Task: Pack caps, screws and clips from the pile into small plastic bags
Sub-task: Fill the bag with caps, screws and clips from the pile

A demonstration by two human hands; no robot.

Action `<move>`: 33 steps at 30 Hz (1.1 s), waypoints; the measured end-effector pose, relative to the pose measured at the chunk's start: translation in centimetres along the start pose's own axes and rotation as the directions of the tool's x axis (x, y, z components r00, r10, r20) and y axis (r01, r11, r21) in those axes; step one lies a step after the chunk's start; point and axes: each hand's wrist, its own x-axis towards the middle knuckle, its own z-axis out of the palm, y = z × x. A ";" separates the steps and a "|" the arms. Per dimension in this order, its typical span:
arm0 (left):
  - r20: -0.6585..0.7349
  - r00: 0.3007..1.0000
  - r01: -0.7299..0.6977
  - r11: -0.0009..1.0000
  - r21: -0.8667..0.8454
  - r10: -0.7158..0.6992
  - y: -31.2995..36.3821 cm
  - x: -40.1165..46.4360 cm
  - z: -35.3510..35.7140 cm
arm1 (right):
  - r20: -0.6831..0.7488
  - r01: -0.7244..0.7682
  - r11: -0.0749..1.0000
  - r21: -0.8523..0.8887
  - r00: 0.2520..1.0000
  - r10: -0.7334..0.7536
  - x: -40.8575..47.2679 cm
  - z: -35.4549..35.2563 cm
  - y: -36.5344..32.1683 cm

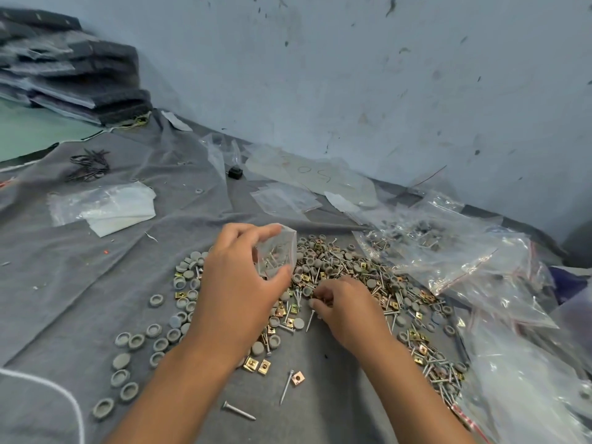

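Note:
A wide pile (355,274) of grey round caps, silver screws and brass-coloured clips lies on grey cloth. My left hand (237,283) holds a small clear plastic bag (277,251) above the pile's left part; its mouth is held apart and a few screws show inside. My right hand (346,309) rests on the pile just right of the bag, fingertips pinched among clips and screws; what they grip is too small to tell. Loose caps (128,341) are scattered at the left, and single screws (238,410) lie near the front.
Filled clear bags with red seal strips (474,257) heap up at the right. Empty flat bags (105,206) lie at the back left and more (285,198) behind the pile. A small black object (235,172) sits near the wall. Dark folded fabric (73,68) is stacked far left.

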 end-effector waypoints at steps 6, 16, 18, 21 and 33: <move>0.006 1.000 0.002 1.000 0.000 -0.002 -0.3 0.1 0.0 | 0.031 0.008 0.985 -0.173 0.999 -0.003 1.2 0.2 -1.4; 0.098 0.994 -0.047 0.999 -0.014 0.048 -0.1 -0.4 0.4 | -0.108 0.067 0.898 0.436 0.994 -0.021 -4.2 -2.2 0.1; 0.142 0.986 -0.082 0.997 -0.005 0.082 0.2 -0.7 0.8 | -0.214 0.178 0.810 0.558 0.975 -0.067 -6.0 -3.3 -0.1; 0.205 0.970 -0.131 0.991 -0.002 0.128 0.6 -1.4 1.4 | -0.299 0.258 0.722 0.642 0.951 -0.074 -7.3 -4.4 -0.6; 0.274 0.939 -0.217 0.976 0.001 0.208 1.1 -2.9 3.1 | -0.120 0.121 0.024 0.992 0.992 -0.040 -8.3 -5.8 -1.9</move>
